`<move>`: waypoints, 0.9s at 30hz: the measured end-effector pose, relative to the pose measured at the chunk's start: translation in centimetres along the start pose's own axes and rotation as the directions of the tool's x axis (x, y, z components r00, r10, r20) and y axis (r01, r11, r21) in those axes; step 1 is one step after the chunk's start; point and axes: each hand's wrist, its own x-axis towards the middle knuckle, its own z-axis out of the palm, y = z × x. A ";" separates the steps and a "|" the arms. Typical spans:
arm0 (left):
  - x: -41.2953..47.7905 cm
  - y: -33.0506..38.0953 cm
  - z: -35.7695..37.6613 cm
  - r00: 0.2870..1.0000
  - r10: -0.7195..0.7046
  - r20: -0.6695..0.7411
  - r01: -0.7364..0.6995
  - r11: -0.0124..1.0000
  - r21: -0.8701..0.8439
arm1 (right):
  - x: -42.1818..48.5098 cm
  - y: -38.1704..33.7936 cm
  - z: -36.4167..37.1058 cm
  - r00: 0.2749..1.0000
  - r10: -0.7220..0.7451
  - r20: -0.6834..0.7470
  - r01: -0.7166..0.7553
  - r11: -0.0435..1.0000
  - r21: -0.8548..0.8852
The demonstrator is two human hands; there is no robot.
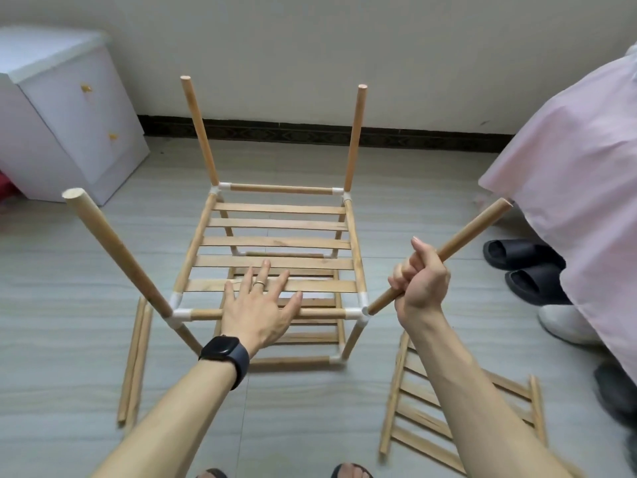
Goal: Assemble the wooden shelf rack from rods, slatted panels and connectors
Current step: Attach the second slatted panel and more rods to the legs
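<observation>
- Left hand [262, 305]: black wristwatch [225, 357] at the wrist, ring [259, 283] on one finger; palm down, fingers straight and spread, resting on the nearest slat and front rail of the upper slatted panel [279, 243]
- Right hand [418, 281]: fingers curled tight round a rod [472, 229], which tilts up and out to the right; its lower end meets the white connector [362, 310] at the near right corner
- Shelf rack, partly built, standing on the floor [86, 277] in the centre: upper panel framed by white corner connectors, a second slatted tier below it (only partly visible through the slats)
- Uprights: near left rod [113, 250] leaning outward; two far rods [200, 132] [355, 136] rising from the back corners
- Loose rods [134, 363]: a pair side by side on the floor, left of the rack
- Loose slatted panel [538, 408]: flat on the floor, right of the rack, partly under the right forearm
- Surroundings: white cabinet [69, 115] far left; pink cloth [568, 167] and black slippers [524, 267] at right
</observation>
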 end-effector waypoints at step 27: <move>0.0 -0.3 0.9 0.999 0.006 -0.041 -0.006 1.000 -0.003 | -2.3 3.1 1.2 0.917 -0.163 0.363 0.267 0.928 -0.259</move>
